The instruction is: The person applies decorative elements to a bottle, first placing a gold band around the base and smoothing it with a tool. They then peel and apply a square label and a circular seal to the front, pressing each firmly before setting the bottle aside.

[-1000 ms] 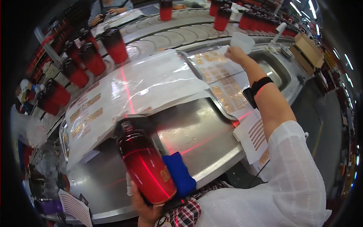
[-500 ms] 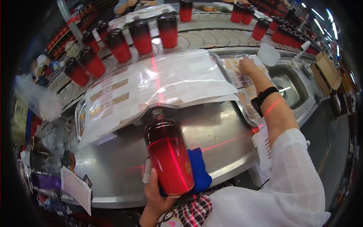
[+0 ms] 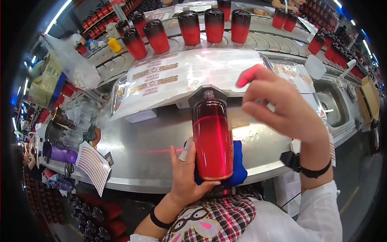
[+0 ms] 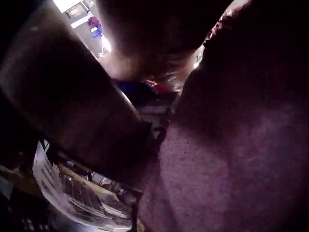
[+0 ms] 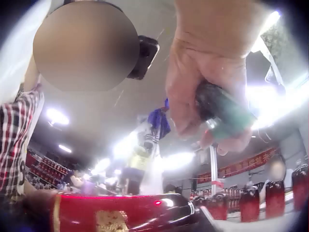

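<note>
A glass bottle, black at the neck fading to red, lies in a dark holder with its neck pointing away. Red laser lines cross it; gold print shows on its side in the right wrist view. My left hand grips the bottle's lower end, thumb along the base and fingers at the left side, one wrapped in a whitish cover. Right of the neck, my right hand is raised with bent fingers around a small dark object with a greenish end; its kind is unclear. The left wrist view is mostly dark.
Sheets of gold decals cover a tray behind the bottle. A blue cloth lies beside it on the steel table. More red-black bottles stand on the conveyor. At right are a white container and a sink.
My right hand has come back from the decal sheets at the right to above the bottle's right side. The left hand stays on the bottle, and the head view has turned.
</note>
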`<state>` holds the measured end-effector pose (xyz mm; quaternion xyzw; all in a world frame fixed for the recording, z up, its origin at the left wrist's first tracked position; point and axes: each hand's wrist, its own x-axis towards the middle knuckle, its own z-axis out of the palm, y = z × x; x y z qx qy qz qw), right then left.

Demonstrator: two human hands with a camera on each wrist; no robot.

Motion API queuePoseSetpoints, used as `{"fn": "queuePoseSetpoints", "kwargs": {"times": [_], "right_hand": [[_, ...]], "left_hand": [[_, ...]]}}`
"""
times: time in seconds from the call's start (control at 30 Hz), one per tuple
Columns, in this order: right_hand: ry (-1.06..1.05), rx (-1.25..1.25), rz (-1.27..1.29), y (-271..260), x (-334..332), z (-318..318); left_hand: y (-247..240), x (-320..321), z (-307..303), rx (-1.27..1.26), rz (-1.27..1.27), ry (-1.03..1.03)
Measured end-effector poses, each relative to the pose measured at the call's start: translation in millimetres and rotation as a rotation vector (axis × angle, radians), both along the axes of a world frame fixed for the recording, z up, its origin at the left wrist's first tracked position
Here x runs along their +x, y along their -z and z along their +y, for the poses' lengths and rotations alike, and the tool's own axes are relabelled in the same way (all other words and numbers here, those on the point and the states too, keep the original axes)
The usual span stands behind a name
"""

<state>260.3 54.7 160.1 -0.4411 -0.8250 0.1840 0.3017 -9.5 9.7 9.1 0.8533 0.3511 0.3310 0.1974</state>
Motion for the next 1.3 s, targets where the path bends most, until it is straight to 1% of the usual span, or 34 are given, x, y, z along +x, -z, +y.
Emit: {"fn": "queuePoseSetpoints", "kwargs": {"times": [0.07,0.1,0.2,0.3,0.4,0.43,0.47,0.5,0.6,0.63,0.73,0.77,0.93,1.3], "right_hand": [[-0.023,0.0,0.111,27,-18,0],[0.001,0.023,0.09,37,-23,0],[0.065,0.05,0.102,62,-30,2],[0.107,0.064,0.135,75,-33,2],[0.133,0.095,0.163,80,-37,4],[0.148,0.085,0.178,82,-38,3],[0.163,0.073,0.194,83,-38,2],[0.17,0.129,0.171,84,-37,3],[0.355,0.246,0.299,87,-40,-8],[0.365,0.243,0.239,87,-37,-16],[0.264,0.292,0.237,97,-43,-32],[0.243,0.298,0.185,101,-44,-36],[0.255,0.263,0.185,117,-48,-37],[0.242,0.29,0.185,119,-47,-39]], "left_hand": [[-5,-1,-1,0.061,0.052,-0.005],[-8,-1,0,0.092,0.077,-0.007],[-21,-8,6,-0.093,-0.031,0.065],[-11,10,28,-0.541,-0.618,0.112],[-26,26,56,-0.703,-0.616,0.033],[-34,33,58,-0.737,-0.648,0.049],[-33,38,62,-0.749,-0.655,0.042],[-29,42,66,-0.761,-0.661,0.035],[-33,45,70,-0.85,-0.739,0.064],[-35,45,69,-0.893,-0.775,0.078],[-35,44,72,-0.958,-0.807,0.118],[-33,43,74,-0.954,-0.808,0.124],[-32,42,76,-0.979,-0.822,0.15],[-35,43,70,-1.003,-0.86,0.185]]}}
